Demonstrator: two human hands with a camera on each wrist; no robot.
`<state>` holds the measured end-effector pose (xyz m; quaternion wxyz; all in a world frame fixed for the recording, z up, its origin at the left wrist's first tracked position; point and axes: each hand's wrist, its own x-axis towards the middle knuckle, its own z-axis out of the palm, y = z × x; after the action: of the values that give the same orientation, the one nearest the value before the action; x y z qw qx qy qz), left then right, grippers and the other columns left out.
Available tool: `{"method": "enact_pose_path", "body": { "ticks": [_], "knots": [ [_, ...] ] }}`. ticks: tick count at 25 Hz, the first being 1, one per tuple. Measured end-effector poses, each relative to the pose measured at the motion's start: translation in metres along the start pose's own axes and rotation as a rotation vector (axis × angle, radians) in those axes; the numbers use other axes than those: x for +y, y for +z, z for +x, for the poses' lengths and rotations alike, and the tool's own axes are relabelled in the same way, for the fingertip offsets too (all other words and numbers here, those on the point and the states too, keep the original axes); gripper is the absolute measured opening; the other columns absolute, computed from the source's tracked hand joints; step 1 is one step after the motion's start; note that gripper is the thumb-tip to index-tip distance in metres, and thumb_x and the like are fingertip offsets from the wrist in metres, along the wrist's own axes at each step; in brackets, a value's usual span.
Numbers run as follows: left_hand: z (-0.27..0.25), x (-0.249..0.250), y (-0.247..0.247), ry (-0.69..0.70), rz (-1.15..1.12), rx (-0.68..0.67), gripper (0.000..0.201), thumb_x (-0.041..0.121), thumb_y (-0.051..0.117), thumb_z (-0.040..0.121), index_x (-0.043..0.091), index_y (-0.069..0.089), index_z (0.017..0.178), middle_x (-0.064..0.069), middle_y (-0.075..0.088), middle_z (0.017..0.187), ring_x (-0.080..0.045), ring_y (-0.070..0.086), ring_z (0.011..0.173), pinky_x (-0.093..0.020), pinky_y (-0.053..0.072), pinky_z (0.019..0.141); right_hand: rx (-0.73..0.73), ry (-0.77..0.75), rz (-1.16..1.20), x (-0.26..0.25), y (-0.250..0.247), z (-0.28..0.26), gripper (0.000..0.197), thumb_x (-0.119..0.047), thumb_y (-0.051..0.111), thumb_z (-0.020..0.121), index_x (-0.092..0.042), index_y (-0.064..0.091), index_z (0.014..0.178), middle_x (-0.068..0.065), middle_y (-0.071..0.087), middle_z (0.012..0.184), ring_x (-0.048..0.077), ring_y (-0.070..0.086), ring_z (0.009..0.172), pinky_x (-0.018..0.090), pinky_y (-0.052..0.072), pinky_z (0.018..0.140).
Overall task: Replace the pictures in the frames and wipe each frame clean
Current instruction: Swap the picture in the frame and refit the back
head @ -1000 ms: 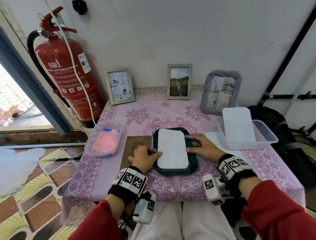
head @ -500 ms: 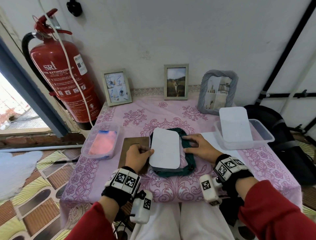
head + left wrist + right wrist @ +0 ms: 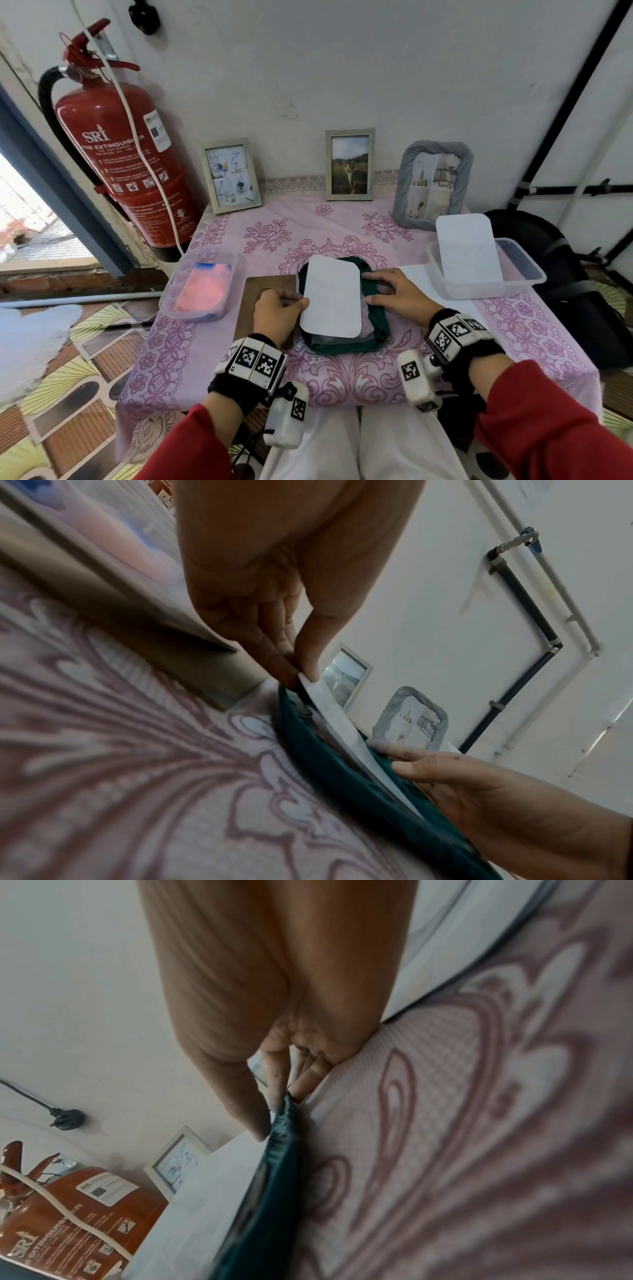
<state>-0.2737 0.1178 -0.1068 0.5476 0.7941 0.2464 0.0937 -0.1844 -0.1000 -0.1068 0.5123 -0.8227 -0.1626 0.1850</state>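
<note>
Since the earlier frame, the white picture sheet (image 3: 331,296) had lifted at its left edge and tilted off the dark green frame (image 3: 376,329), which lay face down in the middle of the pink tablecloth (image 3: 342,377); the left hand (image 3: 279,313) pinched that edge between thumb and fingertips (image 3: 310,666), while the right hand (image 3: 399,294) lay with fingers straight and pressed on the frame's right rim, steadying it.

Trouble from there seemed likeliest in two ways; the thin sheet could crease or slip if the pinch tightened or the pull went sideways, and the frame could slide on the cloth if the right hand eased; something glossy under the sheet may have been loose glazing, which might shift, though I could not tell.

From the head view came the layout: a brown backing board (image 3: 263,294) just left of the frame, three standing frames by the wall, a tub with a pink cloth (image 3: 202,287), another tub bearing a white sheet (image 3: 467,253); only the left wrist view showed the pinch itself and the gap under the sheet; the right wrist view showed fingertips (image 3: 277,1093) bearing on the green rim.
</note>
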Motion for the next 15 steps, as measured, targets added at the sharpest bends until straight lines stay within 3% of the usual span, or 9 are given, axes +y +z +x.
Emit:
{"method": "enact_pose_path", "body": {
  "ticks": [5, 7, 10, 12, 15],
  "knots": [
    [0.007, 0.001, -0.007, 0.003, -0.085, 0.061, 0.012, 0.013, 0.072, 0.079, 0.003, 0.068, 0.085, -0.018, 0.070, 0.089, -0.035, 0.066, 0.091, -0.046, 0.053, 0.088, 0.000, -0.019, -0.023, 0.000, 0.000, -0.001, 0.050, -0.001, 0.067, 0.082, -0.009, 0.053, 0.129, 0.016, 0.036, 0.132, 0.021, 0.044, 0.124, 0.020, 0.032, 0.106],
    [0.012, 0.002, -0.008, 0.011, -0.118, 0.082, 0.012, 0.010, 0.071, 0.080, 0.001, 0.068, 0.086, -0.019, 0.070, 0.090, -0.036, 0.066, 0.093, -0.048, 0.052, 0.089, 0.000, -0.019, -0.037, -0.002, 0.000, -0.001, 0.050, -0.002, 0.068, 0.081, -0.009, 0.054, 0.128, 0.017, 0.037, 0.132, 0.024, 0.046, 0.123, 0.025, 0.034, 0.109],
    [0.013, 0.005, -0.010, 0.003, -0.217, 0.076, 0.005, 0.009, 0.071, 0.080, 0.008, 0.067, 0.082, -0.019, 0.070, 0.089, -0.037, 0.066, 0.093, -0.048, 0.053, 0.090, 0.008, -0.008, -0.113, -0.010, 0.000, -0.002, 0.048, -0.005, 0.068, 0.081, -0.010, 0.054, 0.127, 0.017, 0.038, 0.131, 0.027, 0.049, 0.118, 0.031, 0.039, 0.108],
    [0.014, 0.007, -0.010, -0.003, -0.272, 0.068, 0.006, 0.010, 0.071, 0.080, 0.010, 0.065, 0.081, -0.022, 0.070, 0.091, -0.038, 0.066, 0.093, -0.050, 0.052, 0.090, 0.054, -0.052, -0.253, -0.018, -0.001, -0.004, 0.046, -0.008, 0.066, 0.083, -0.010, 0.053, 0.127, 0.016, 0.039, 0.125, 0.025, 0.049, 0.113, 0.026, 0.039, 0.101],
    [0.015, 0.015, -0.002, 0.009, -0.301, 0.022, 0.007, 0.011, 0.071, 0.080, 0.008, 0.065, 0.083, -0.022, 0.069, 0.090, -0.038, 0.066, 0.090, -0.046, 0.054, 0.087, 0.179, -0.233, -0.334, -0.036, -0.014, -0.014, 0.040, -0.006, 0.062, 0.084, -0.012, 0.057, 0.122, 0.011, 0.045, 0.114, 0.019, 0.050, 0.103, 0.014, 0.035, 0.085]
  ]
}}
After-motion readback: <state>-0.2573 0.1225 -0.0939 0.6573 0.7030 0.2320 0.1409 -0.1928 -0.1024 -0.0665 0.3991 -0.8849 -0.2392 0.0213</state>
